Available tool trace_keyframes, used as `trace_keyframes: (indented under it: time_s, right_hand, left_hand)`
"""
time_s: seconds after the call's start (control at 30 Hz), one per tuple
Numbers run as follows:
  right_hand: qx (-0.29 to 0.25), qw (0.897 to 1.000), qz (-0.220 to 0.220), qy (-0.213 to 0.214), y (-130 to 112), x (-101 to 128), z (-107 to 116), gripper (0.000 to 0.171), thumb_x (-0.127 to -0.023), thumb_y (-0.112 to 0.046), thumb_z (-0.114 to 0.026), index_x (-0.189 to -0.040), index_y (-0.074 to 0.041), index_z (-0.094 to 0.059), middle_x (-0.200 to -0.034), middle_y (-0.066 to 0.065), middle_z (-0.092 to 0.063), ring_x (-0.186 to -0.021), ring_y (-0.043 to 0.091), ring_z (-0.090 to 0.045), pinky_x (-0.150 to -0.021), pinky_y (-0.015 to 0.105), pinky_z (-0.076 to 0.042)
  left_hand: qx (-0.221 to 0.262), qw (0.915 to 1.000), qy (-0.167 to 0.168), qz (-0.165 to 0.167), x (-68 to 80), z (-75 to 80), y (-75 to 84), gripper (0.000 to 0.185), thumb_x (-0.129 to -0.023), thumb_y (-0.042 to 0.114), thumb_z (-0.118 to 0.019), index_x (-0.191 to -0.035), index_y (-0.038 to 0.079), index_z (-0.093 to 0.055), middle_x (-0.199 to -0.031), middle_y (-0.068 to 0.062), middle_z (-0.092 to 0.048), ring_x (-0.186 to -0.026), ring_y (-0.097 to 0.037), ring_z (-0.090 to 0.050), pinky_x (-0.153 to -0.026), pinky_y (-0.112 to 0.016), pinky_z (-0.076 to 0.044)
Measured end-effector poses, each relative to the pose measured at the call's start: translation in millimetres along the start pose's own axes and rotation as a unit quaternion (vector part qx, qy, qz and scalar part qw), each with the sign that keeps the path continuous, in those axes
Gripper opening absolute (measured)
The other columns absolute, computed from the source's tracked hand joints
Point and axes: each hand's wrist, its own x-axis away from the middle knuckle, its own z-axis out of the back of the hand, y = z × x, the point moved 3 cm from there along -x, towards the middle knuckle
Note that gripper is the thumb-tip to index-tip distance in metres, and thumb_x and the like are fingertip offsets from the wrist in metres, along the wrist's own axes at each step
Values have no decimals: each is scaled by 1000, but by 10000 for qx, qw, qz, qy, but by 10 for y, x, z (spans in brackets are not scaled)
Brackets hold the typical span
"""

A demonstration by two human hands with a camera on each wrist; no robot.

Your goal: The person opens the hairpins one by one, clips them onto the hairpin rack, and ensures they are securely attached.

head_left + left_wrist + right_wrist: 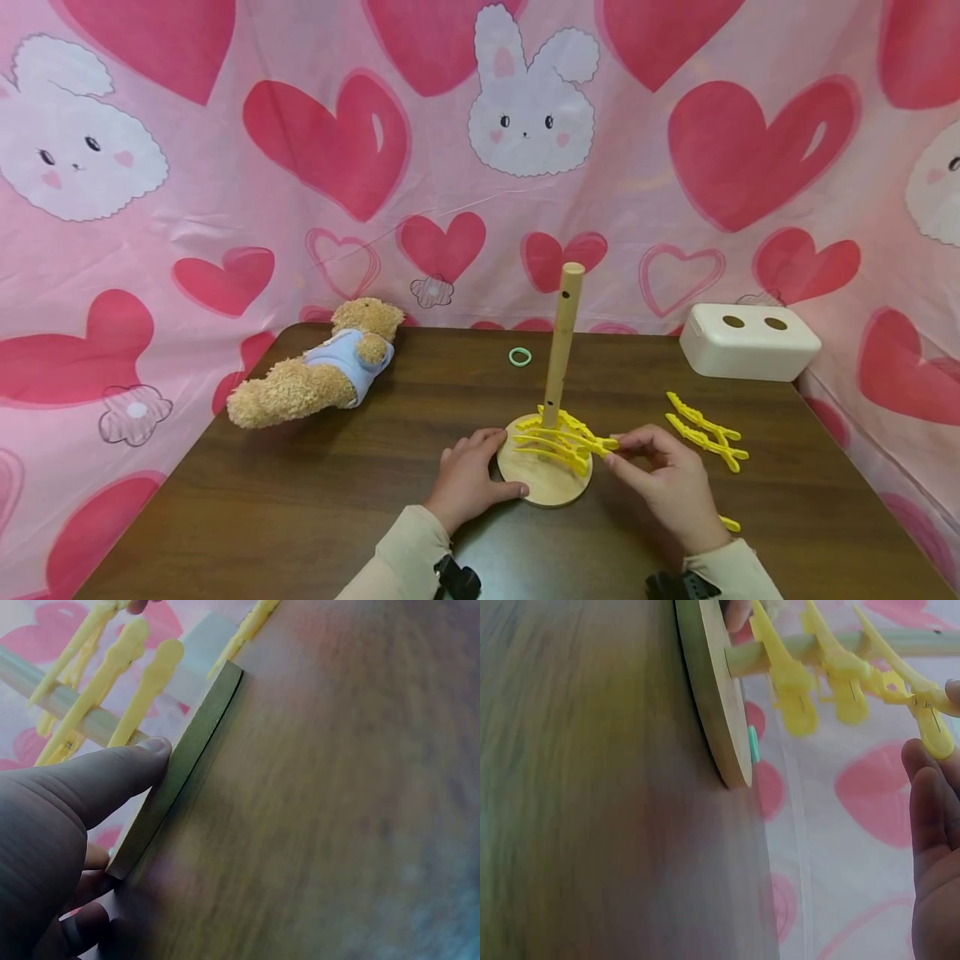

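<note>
A wooden stand has a round base (545, 492) and an upright pole (562, 342). Several yellow clips (558, 442) are clamped low on the pole. My left hand (501, 463) holds the base's left side, its thumb (112, 772) against the rim (187, 757) and its fingers on top. My right hand (622, 448) pinches the outer end of one clip (930, 712) that hangs on the pole (900, 641). The right wrist view shows the other clips (795, 690) beside it, above the base (712, 697).
Loose yellow clips (705, 433) lie on the brown table right of the stand, and one (729, 523) lies by my right wrist. A teddy bear (322, 375) lies at the back left, a green ring (520, 357) behind the pole, a white box (750, 340) at the back right.
</note>
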Motion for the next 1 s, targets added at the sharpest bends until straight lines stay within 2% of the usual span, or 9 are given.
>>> trace_keyframes:
  time_s: [0.27, 0.53, 0.8, 1.0]
  right_hand:
    - [-59, 9999, 94, -50, -6, -45, -116, 24, -72, -12, -80, -91, -12, -64, -93, -1, -66, -79, 16, -60, -73, 27, -51]
    - [-7, 9998, 86, -158, 10, -66, -188, 22, -73, -20, -80, -89, -15, -65, -90, -3, -65, -80, 16, -60, -74, 29, -50]
    - [-308, 9991, -82, -295, 11, -70, -268, 20, -74, -14, -78, -83, -10, -61, -96, 0, -66, -97, 17, -62, -83, 24, -47]
    - [-291, 9994, -63, -178, -5, -53, -275, 22, -74, -18, -79, -78, -10, -59, -97, 0, -65, -96, 14, -62, -82, 23, -48]
  left_hand:
    - [37, 10000, 56, 16, -4, -4, 16, 87, -65, 67, -69, -135, 17, -50, -132, 2, -49, -113, -23, -47, -85, -46, -31]
    - [10, 10000, 40, 48, -17, -9, 1, 89, -65, 68, -68, -135, 17, -50, -133, 3, -49, -114, -23, -47, -85, -45, -32]
    - [13, 10000, -14, 44, -20, -11, -5, 89, -65, 68, -68, -136, 18, -49, -134, 2, -48, -115, -23, -46, -84, -45, -31]
    - [14, 10000, -22, 17, -14, -6, -6, 88, -66, 67, -69, -136, 18, -49, -134, 2, -48, -115, -23, -46, -85, -45, -31]
